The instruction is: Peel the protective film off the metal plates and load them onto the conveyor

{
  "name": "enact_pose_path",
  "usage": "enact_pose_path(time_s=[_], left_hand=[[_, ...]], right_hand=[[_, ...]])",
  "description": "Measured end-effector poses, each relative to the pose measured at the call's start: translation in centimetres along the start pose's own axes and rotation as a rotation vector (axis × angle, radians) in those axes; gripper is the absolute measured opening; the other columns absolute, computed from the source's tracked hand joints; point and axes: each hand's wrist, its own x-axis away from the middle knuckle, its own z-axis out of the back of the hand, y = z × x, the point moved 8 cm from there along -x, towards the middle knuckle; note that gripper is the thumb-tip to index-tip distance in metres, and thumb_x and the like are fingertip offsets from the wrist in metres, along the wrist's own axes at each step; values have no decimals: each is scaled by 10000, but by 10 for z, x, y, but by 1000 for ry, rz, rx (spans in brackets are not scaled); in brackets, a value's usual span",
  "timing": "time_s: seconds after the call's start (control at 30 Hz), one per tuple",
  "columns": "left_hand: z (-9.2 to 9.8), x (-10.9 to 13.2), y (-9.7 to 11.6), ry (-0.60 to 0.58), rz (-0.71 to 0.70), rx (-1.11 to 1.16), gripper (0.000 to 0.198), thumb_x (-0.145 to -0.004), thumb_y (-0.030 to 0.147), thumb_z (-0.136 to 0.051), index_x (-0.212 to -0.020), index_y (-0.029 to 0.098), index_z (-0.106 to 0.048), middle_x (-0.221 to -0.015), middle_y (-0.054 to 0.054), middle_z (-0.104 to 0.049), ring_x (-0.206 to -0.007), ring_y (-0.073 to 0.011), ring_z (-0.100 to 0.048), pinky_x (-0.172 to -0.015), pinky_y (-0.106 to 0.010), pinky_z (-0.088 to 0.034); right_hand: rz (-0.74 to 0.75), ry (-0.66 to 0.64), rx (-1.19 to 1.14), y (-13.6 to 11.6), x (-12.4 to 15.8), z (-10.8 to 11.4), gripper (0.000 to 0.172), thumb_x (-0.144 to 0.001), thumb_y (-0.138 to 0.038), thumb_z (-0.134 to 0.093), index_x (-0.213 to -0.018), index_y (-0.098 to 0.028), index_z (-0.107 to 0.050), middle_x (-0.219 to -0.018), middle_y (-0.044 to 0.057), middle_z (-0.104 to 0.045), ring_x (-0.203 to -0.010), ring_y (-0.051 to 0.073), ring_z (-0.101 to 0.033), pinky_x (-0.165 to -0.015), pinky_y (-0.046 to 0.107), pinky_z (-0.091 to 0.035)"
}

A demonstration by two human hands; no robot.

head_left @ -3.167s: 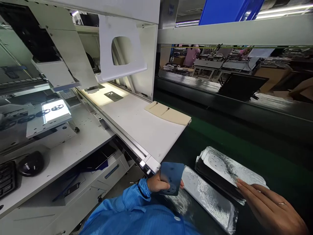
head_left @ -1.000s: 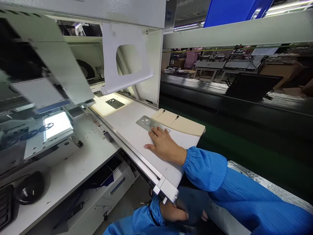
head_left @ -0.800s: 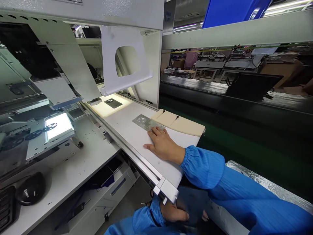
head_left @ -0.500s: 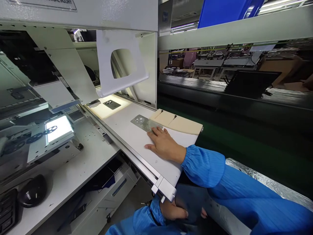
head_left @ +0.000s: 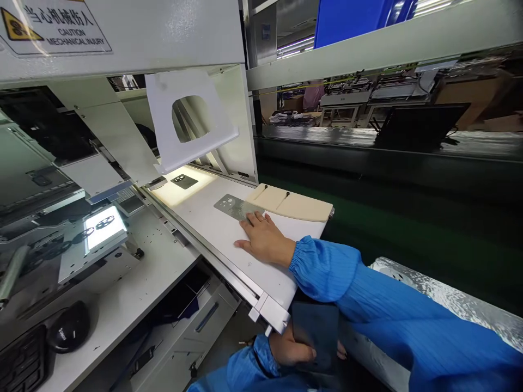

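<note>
A grey phone back cover (head_left: 233,204) with round camera cut-outs lies flat on the white conveyor belt (head_left: 204,223). My right hand (head_left: 261,239) rests palm down at its near end, fingers stretched out and fingertips touching it, covering that end. Below the belt's end, my left hand (head_left: 292,348) is closed on a dark, phone-sized panel (head_left: 319,329), its thumb over the near face and fingertips showing at the far edge. Whether this is one panel or a stack I cannot tell. Another phone back cover (head_left: 185,181) lies farther up the belt on a lit area.
A cream guide plate (head_left: 292,202) borders the belt's right side. A white shield (head_left: 159,120) with a window hangs over the machine opening. To the left are a lit display (head_left: 105,226), a black mouse (head_left: 69,326) and a keyboard (head_left: 24,356). A metal rail (head_left: 212,272) edges the belt.
The view has shifted slightly, showing more of the caution label. My right hand stays on the phone back cover. In my left hand, the dark panel shows more upright and clearer.
</note>
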Motion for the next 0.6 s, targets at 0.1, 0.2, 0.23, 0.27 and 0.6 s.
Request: enact_pose_path(time_s=[0.1,0.2,0.23,0.27,0.6], left_hand=[[5,0,-4,35,-50,16,548,-645,573,-647,-1020,182,-732,-1005,-137,-708,-1008,-328,-645,-933,-442,-472],[10,-4,-15,54,-60,0,493,-586,580,-668,-942,250,-756,-938,-103,-728,-953,-329,-672,-870,-433,-508],[11,-5,-18,60,-60,-2,485,-553,582,-680,-915,270,-760,-917,-93,-730,-942,-335,-678,-855,-434,-514],[13,-5,-21,63,-52,-2,481,-528,578,-689,-904,287,-760,-909,-85,-731,-945,-341,-679,-852,-436,-514],[5,0,3,35,-30,-104,452,-601,548,-633,-958,290,-734,-972,-56,-717,-1049,-342,-646,-936,-431,-475]], right_hand=[[-9,-6,8,-1,-5,1,696,-929,-584,-320,-1422,-95,-368,-1510,200,-267,-1399,364,-201,-1130,515,-174],[-3,-1,7,-3,-7,1,690,-924,-581,-343,-1416,-98,-377,-1507,203,-273,-1396,369,-210,-1127,521,-178],[2,3,0,-3,-7,1,688,-923,-581,-346,-1417,-102,-377,-1505,204,-276,-1394,372,-213,-1125,524,-182],[7,8,-9,-3,-7,0,686,-924,-580,-346,-1418,-106,-376,-1506,204,-275,-1394,374,-213,-1123,527,-186],[234,304,-163,0,75,61,353,-960,-354,-393,-1050,-130,-651,-1099,137,-649,-1041,235,-577,-920,379,-454]])
